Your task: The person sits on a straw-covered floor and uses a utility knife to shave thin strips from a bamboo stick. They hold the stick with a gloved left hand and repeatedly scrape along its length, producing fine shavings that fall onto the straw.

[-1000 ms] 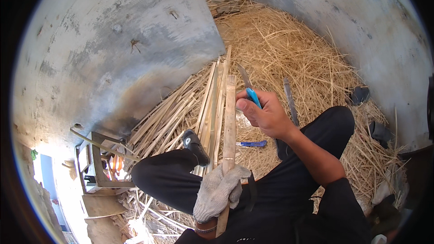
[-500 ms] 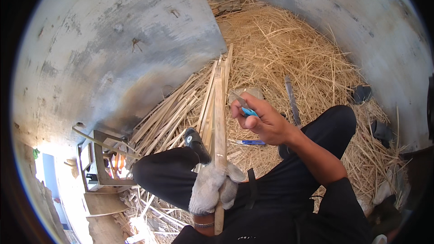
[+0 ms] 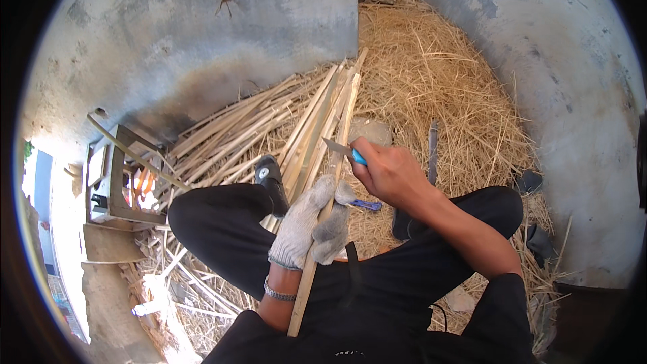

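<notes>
My left hand point(image 3: 311, 228), in a greyish-white work glove, is wrapped round a long pale bamboo strip point(image 3: 308, 291). The strip slants from my lap up and away, its far end by other strips. In my bare right hand point(image 3: 394, 174) is a knife point(image 3: 358, 157) with a light blue handle, my fingers closed round it. Its blade point(image 3: 336, 147) points left and lies across the strip, beyond the glove; whether it touches the wood I cannot tell. A blue utility knife point(image 3: 367, 205) lies near the glove, below my right hand.
Loose bamboo strips point(image 3: 232, 131) lie heaped at the left. Shavings point(image 3: 431, 54) cover the floor up to the curved grey wall point(image 3: 566, 61). A long dark blade point(image 3: 433, 152) lies beyond my right knee. A wooden frame point(image 3: 128, 182) stands at far left, a stick point(image 3: 131, 153) leaning across it.
My right hand has brought the knife down and left onto the line of the strip. The gloved left hand has shifted up the strip, which is now more tilted. The view has moved too.
</notes>
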